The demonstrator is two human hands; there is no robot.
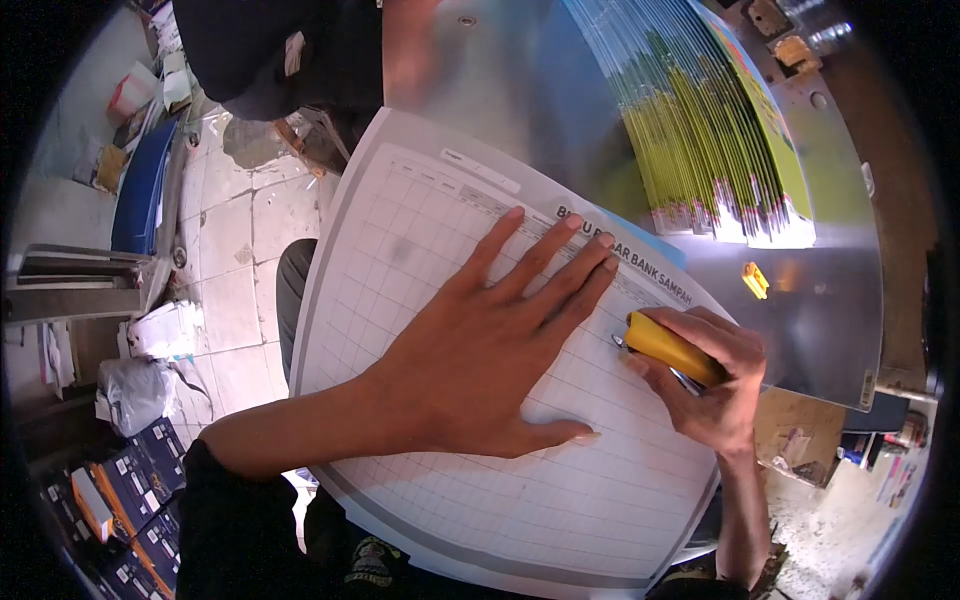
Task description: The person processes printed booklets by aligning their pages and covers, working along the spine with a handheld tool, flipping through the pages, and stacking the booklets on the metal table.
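A large printed grid sheet (400, 250) lies slanted before me, with a heading partly hidden by fingers that ends in "BANK SAMPAH". My left hand (490, 330) rests flat on it, fingers spread, the fingertips near the heading. At the sheet's right side, my right hand (715, 375) is wrapped round a yellow stapler (672, 347). The stapler's front end points left, over the sheet beside the heading. Whether its jaws grip the paper I cannot tell.
A row of green and blue printed booklets (700, 130) stands on the metal table (810, 300). A small yellow object (755, 281) lies near them. Another person in dark clothes (280, 50) is at the top. Dark boxes (130, 500) are stacked at lower left, beside a tiled floor (225, 300).
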